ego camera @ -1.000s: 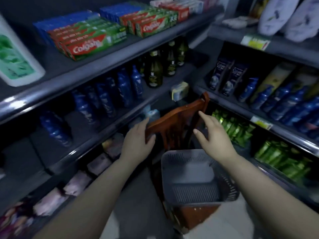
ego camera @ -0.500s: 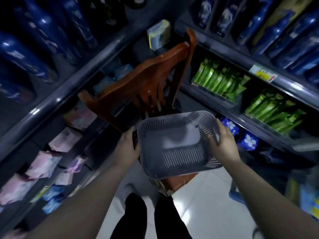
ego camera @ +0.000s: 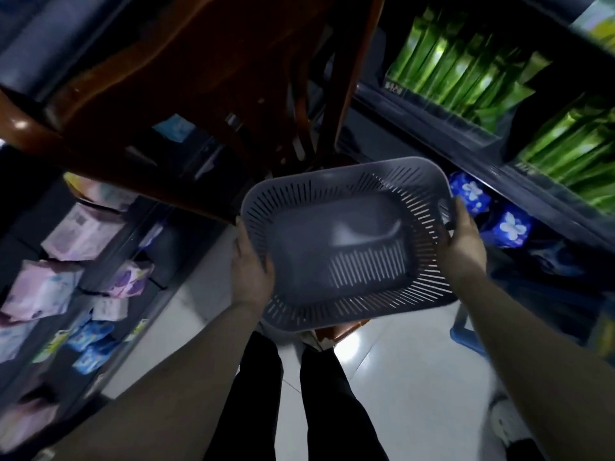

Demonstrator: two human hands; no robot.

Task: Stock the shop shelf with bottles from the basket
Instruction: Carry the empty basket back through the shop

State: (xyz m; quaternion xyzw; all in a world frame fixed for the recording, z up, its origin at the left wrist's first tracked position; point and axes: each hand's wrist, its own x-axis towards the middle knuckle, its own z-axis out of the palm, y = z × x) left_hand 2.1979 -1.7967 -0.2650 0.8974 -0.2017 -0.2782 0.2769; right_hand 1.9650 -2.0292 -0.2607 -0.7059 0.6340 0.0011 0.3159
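Ok so the basket (ego camera: pixel 336 173) is at or just above the chair (ego camera: pixel 206 78) seat. Can't tell if the bottom is touching bc the basket hides it. Left hand (ego camera: pixel 251 271) has its grip clamped on the basket's left short side, fingers tucked under the rim. Right hand (ego camera: pixel 464 244) is clamped on the right short side, thumb over the rim.

No bottles in the basket afaict, just a bare slotted bottom w/ a glare patch. So imo it'll handle v light: thin grey plastic, prob a bit flexy, and slotted all round so not slippery. Two hands at the short ends looks like the right hold, since the rim should be the stiffest part.

The chair back looms above the basket. Green packs (ego camera: pixel 459 61) sit on a shelf up-right of the basket, blue flower packs (ego camera: pixel 507 226) just right of it, pink packs (ego camera: pixel 80 227) well left. The floor (ego camera: pixel 416 377) below the basket is shiny white tile.
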